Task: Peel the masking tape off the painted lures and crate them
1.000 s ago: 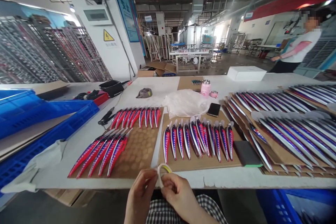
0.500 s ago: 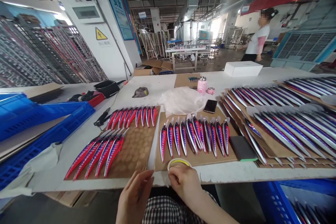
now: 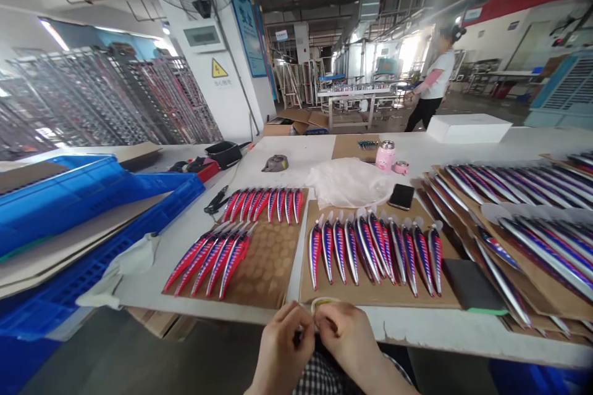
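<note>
My left hand (image 3: 288,336) is closed, thumb and fingers pinched together at the front edge of the table. What sits in that pinch, if anything, is too small to make out. My right hand (image 3: 347,336) is curled around the near side of a roll of tape (image 3: 319,301), whose pale rim shows above the fingers. Both sets of fingertips nearly meet. Just beyond them, a row of purple-and-red fishing lures (image 3: 340,250) lies on a cardboard sheet (image 3: 370,299). More red-bellied lures (image 3: 210,265) lie on another cardboard sheet (image 3: 269,265) to the left.
Blue crates (image 3: 185,188) stand at the left. A plastic bag (image 3: 347,179), a phone (image 3: 401,196) and a pink bottle (image 3: 385,157) lie or stand behind the lures. Stacked cardboard with silver lures (image 3: 546,241) fills the right. A person (image 3: 435,80) walks beyond the table.
My left hand has moved in against my right hand, its fingers now pinched. The view has turned left, and the person in the background has walked on leftward.
</note>
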`<action>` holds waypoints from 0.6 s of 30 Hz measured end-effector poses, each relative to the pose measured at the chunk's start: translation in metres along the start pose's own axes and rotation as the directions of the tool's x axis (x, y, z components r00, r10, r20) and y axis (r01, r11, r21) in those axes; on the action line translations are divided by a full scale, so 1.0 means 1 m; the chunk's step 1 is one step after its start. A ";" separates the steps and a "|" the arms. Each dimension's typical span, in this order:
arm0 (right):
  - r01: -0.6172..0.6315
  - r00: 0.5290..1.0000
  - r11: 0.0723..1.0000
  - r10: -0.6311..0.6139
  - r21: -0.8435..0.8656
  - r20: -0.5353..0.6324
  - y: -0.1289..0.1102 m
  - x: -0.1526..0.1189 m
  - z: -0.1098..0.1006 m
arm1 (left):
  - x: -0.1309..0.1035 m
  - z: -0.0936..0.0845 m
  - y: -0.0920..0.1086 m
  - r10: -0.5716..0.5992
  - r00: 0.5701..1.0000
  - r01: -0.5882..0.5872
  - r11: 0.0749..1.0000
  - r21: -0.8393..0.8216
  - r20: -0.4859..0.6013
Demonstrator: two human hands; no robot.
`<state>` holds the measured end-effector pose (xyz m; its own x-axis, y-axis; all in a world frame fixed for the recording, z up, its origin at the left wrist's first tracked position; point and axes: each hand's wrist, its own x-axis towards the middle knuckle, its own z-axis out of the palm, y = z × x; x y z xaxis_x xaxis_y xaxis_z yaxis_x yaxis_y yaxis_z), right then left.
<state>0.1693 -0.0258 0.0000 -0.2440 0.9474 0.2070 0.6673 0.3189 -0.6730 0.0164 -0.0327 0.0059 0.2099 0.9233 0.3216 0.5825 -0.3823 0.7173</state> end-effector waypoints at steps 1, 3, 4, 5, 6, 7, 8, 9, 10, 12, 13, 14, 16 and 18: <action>-0.003 1.000 0.998 0.003 0.060 0.006 -0.004 0.002 0.000 | -0.002 0.000 -0.003 -0.074 0.997 0.070 0.983 -0.171 -0.021; 0.012 1.000 0.988 -0.012 0.157 -0.003 -0.011 0.007 0.002 | -0.006 -0.002 -0.011 -0.245 0.969 0.183 0.825 -0.535 -0.047; 0.028 1.000 0.982 -0.025 0.185 -0.017 -0.015 0.011 0.003 | -0.008 -0.006 -0.017 -0.345 0.937 0.215 0.707 -0.674 -0.063; 0.049 0.999 0.979 -0.043 0.200 -0.034 -0.018 0.015 0.006 | -0.009 -0.011 -0.025 -0.450 0.889 0.230 0.599 -0.767 -0.084; 0.075 0.997 0.977 -0.068 0.200 -0.044 -0.021 0.020 0.009 | -0.009 -0.018 -0.034 -0.543 0.832 0.237 0.529 -0.815 -0.111; 0.103 0.994 0.977 -0.096 0.186 -0.048 -0.023 0.026 0.014 | -0.009 -0.026 -0.044 -0.612 0.778 0.247 0.507 -0.826 -0.143; 0.130 0.991 0.979 -0.124 0.156 -0.043 -0.025 0.033 0.019 | -0.008 -0.036 -0.056 -0.648 0.740 0.273 0.534 -0.800 -0.180; 0.156 0.988 0.982 -0.154 0.110 -0.028 -0.027 0.041 0.025 | -0.007 -0.046 -0.068 -0.640 0.734 0.310 0.612 -0.727 -0.226; 0.182 0.983 0.982 -0.182 0.056 -0.005 -0.028 0.050 0.033 | -0.006 -0.056 -0.081 -0.601 0.750 0.348 0.713 -0.609 -0.274; 0.237 0.970 0.971 -0.235 -0.040 0.058 -0.030 0.068 0.049 | 0.000 -0.074 -0.106 -0.502 0.788 0.410 0.860 -0.305 -0.357; 0.267 0.961 0.962 -0.261 -0.064 0.089 -0.029 0.076 0.057 | 0.004 -0.082 -0.117 -0.468 0.796 0.429 0.884 -0.187 -0.385; 0.296 0.951 0.953 -0.287 -0.069 0.114 -0.028 0.083 0.064 | 0.008 -0.089 -0.127 -0.442 0.799 0.442 0.891 -0.099 -0.408; 0.337 0.934 0.941 -0.329 -0.036 0.137 -0.025 0.089 0.075 | 0.019 -0.099 -0.143 -0.407 0.802 0.455 0.891 0.006 -0.438; 0.339 0.932 0.941 -0.339 0.020 0.130 -0.018 0.084 0.080 | 0.030 -0.103 -0.152 -0.372 0.816 0.467 0.876 0.124 -0.443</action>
<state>0.0803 0.0456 -0.0274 -0.5447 0.7715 0.3289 0.5306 0.6207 -0.5772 -0.1469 0.0493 -0.0303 -0.3936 0.8790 0.2693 0.7052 0.1008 0.7018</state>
